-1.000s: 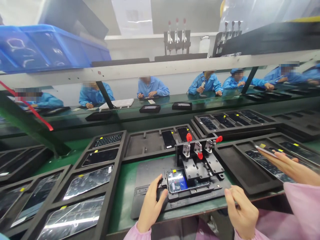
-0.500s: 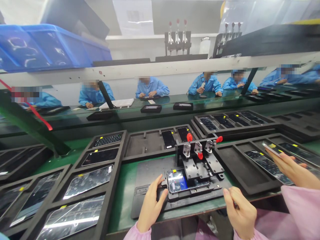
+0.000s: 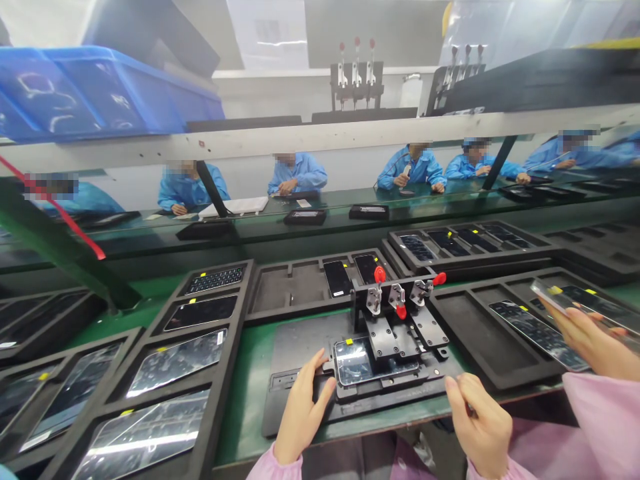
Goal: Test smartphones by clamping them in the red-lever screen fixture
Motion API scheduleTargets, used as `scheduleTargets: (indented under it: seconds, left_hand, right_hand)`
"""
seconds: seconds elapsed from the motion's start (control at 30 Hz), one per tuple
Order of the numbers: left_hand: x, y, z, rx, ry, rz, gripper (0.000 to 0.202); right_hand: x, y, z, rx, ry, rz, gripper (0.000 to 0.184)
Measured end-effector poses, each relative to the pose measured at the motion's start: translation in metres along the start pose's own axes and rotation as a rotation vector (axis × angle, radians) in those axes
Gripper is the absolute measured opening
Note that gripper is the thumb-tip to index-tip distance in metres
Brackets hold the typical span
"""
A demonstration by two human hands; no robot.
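Note:
A phone [image 3: 354, 365] with a yellow tab lies flat in a black clamp fixture [image 3: 395, 340], partly under its metal pressing plates. Its visible screen is dark with reflections. My left hand [image 3: 304, 410] rests at the fixture's left end, thumb and fingers apart, beside the phone's left edge. Just off the fixture's front right corner is my right hand [image 3: 479, 421], loosely curled into a fist; its inside is hidden. Two red-tipped clamp levers [image 3: 380, 275] stick out at the top and right, and a third red tip points down.
At right, another person's hand [image 3: 593, 339] holds a phone [image 3: 550, 297] over a foam tray [image 3: 480, 333]. Left stands a foam tray [image 3: 220, 373] of phones with yellow tabs; another tray [image 3: 280, 293] lies behind the fixture. Several people in blue sit across the bench.
The blue lit patch on the clamped phone's screen has gone dark. At right, the other person's hand has shifted its phone slightly. Both my hands stay practically where they were.

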State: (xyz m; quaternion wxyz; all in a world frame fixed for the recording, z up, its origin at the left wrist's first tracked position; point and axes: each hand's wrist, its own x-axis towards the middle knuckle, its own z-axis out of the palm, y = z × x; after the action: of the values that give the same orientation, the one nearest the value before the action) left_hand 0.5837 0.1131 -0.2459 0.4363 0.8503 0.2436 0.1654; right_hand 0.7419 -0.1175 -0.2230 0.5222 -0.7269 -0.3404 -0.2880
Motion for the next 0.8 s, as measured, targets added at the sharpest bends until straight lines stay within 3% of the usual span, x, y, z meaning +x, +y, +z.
scheduleTargets:
  seconds: [0.53,0.67,0.8]
  left_hand:
    - [0.001,0.000,0.001,0.003,0.020,0.029,0.048]
    - [0.001,0.000,0.001,0.015,0.018,0.033,0.048]
    - [0.001,0.001,0.000,0.022,0.015,0.037,0.048]
  right_hand:
    - [0.000,0.002,0.001,-0.016,-0.074,-0.027,0.031]
    - [0.026,0.004,0.006,-0.096,-0.100,-0.066,0.029]
    - [0.069,0.009,0.027,-0.323,-0.211,-0.043,0.015]
